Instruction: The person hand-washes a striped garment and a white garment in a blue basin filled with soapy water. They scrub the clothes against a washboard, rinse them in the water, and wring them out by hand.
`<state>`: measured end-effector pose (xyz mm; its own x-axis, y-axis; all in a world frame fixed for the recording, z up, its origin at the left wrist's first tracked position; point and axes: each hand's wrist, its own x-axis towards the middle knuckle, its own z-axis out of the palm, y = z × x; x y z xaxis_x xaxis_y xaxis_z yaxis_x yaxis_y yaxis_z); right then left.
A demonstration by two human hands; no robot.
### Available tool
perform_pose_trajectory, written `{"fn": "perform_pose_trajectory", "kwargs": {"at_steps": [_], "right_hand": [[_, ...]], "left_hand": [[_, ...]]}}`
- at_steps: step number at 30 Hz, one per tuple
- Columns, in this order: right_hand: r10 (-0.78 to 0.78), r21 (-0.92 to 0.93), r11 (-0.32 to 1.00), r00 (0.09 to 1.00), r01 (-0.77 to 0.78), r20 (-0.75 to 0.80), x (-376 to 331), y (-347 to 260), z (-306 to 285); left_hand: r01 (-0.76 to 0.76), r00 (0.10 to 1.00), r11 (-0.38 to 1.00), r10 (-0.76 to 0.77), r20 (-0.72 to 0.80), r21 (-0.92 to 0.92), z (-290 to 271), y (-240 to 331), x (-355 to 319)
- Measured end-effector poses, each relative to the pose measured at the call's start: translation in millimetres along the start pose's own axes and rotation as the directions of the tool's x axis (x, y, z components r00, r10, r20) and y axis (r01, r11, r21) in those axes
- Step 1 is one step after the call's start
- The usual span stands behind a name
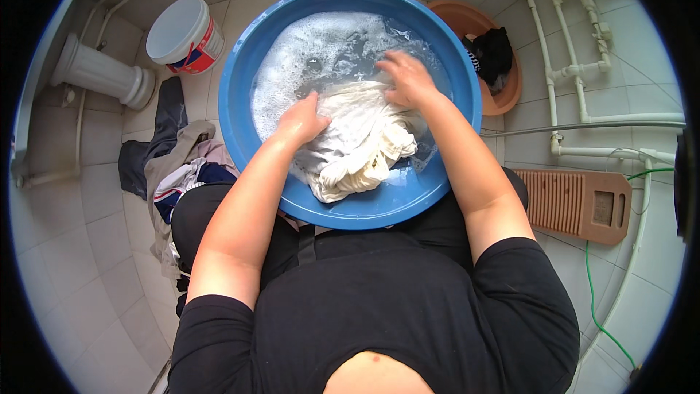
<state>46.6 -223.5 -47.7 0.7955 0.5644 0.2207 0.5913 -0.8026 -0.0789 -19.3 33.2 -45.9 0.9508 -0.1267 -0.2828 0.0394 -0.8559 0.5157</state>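
A bundled white cloth (368, 142) lies soaked and heavily creased in a large blue basin (240, 138) of sudsy water. On the cloth's left side, my left hand (302, 120) has its thumb and fingers around an edge of the fabric; some of its fingers are hidden. My right hand (407, 80) is at the cloth's upper right, over the water, with its fingers spread and slightly blurred. Thick white foam (292, 51) covers the far and left parts of the water. The cloth's lower portion bunches toward the basin's near wall.
Dark and light clothes (171, 149) are heaped on the tiles at left. A white bucket (179, 33) stands beyond them, near a white pedestal (102, 73). Behind right, an orange basin (507, 98) holds dark cloth. A brown washboard (572, 204) lies right, beside white pipes (561, 51).
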Motion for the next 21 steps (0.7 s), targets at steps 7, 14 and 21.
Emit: {"fn": "perform_pose_trajectory", "kwargs": {"at_steps": [7,14,21], "right_hand": [[0.452,0.256,0.720,0.716,-0.645,0.533,-0.4,-9.0,1.1],[0.293,0.716,0.667,0.956,-0.206,0.002,23.2,-93.1,-23.3],[-0.020,0.587,0.771,0.930,0.248,-0.367,4.4,-174.1,-63.3]], "left_hand": [[0.085,0.940,0.914,0.059,0.337,-0.398,-31.6,18.6,-2.5],[0.266,0.961,-0.505,0.073,0.266,-0.821,-10.5,26.7,1.9],[0.192,0.980,-0.404,0.026,0.199,-0.894,16.3,23.8,-3.5]]}}
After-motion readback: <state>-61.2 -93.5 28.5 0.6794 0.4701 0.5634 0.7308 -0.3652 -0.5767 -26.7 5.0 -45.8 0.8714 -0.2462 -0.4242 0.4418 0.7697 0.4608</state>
